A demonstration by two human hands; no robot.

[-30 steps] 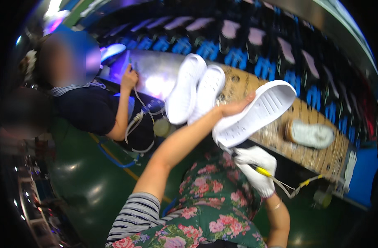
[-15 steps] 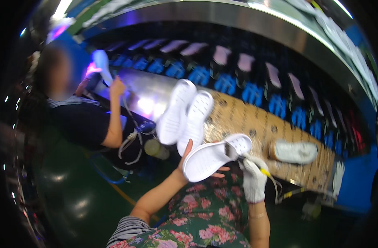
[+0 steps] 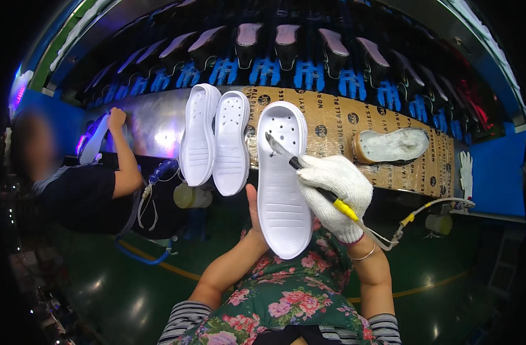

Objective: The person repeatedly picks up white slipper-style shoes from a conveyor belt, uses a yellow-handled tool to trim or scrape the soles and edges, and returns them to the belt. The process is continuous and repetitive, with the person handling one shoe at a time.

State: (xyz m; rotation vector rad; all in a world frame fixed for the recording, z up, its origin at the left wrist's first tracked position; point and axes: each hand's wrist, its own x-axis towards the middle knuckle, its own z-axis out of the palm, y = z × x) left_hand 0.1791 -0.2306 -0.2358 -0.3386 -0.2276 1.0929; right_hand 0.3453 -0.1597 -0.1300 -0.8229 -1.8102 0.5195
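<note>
White shoe sole (image 3: 284,201), with raised rim, is in the middle of the frame, held above the floral apron (image 3: 289,307) and in front of the bench. Half a second ago it lay slanted, its holed end toward the right of the frame, and the tool was at that end's edge. Now it is turned nearly upright: the holed end points to the top, the grooved end is below, and the inner face is open to the view. The slim brush-like tool (image 3: 295,163) has come over the inside of the holed end. In my judgement, this means the work is now at the inner surface there. Whether the tip touches the surface, I cannot tell.

About the grip: the bare left hand (image 3: 255,227) supports the sole from below, with the thumb along its left edge and a little of the fingers visible at its right edge; it is opened about as wide as the sole and has hold of it. The right hand, in a white knitted glove (image 3: 338,184), is closed around the tool like around a pen, and its yellow sleeve (image 3: 346,210) shows below the fingers. Two more white soles (image 3: 198,138) stay side by side, left of centre.
</note>
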